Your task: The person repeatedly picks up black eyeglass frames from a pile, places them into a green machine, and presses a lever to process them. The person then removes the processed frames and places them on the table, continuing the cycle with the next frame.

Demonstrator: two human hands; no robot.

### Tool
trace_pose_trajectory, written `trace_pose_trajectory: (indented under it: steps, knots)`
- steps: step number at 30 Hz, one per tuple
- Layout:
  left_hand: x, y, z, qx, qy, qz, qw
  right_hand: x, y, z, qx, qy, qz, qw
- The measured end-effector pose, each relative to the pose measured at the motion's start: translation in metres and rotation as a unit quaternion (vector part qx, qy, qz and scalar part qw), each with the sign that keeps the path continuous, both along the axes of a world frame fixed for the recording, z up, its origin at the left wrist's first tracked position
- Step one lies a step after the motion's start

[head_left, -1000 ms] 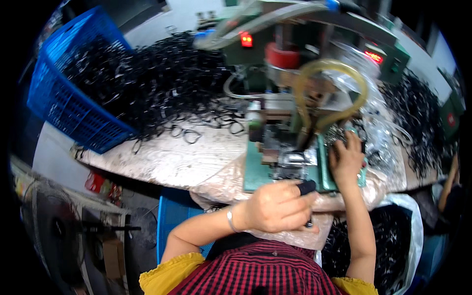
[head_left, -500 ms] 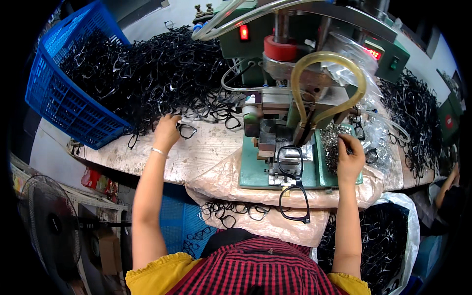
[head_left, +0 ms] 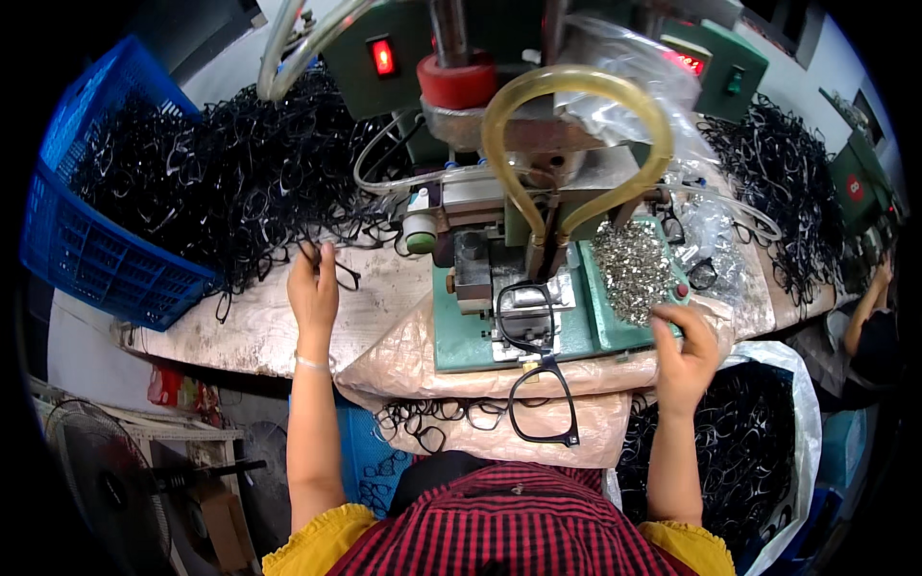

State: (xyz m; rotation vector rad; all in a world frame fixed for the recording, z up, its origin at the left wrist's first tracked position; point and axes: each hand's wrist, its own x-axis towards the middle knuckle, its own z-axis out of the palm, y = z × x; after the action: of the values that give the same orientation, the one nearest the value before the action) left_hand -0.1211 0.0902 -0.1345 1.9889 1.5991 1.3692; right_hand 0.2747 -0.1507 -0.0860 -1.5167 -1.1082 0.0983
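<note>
My left hand is closed on a black eyeglass frame at the near edge of the heaped frames. Over the front right corner of the green parts tray, my right hand is pinched. Whatever it holds, if anything, is too small to make out. Small shiny metal pieces fill that tray. Between my hands, another black eyeglass frame sits in the press machine's metal fixture. One of its rims hangs over the machine's front edge, with neither hand touching it.
Dark eyeglass frames spill from a tipped blue basket. A yellowish hose loops above the fixture. At lower right stands a white sack of frames; a fan is at lower left. A co-worker's arm shows far right.
My left hand has drawn an eyeglass frame nearer to me. My right hand has moved back from the metal pieces to the tray's near corner. The whole view has shifted.
</note>
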Motion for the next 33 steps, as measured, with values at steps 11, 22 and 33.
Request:
trace_pose_trajectory:
  steps: [11, 22, 33]
  knots:
    - [0.014, -0.019, -0.028, -0.020, 0.199, 0.022, 0.980, -0.073, 0.086, 0.018, 0.086, 0.222, 0.159, 0.958]
    - [0.134, -0.104, 0.167, 0.169, -0.171, -0.330, 0.913, -0.095, 0.074, 0.054, 0.058, 0.364, 0.227, 0.901]
    - [0.159, -0.158, 0.091, -0.626, -0.421, -0.478, 0.451, 0.021, 0.058, -0.037, -0.153, -0.256, -0.115, 0.948]
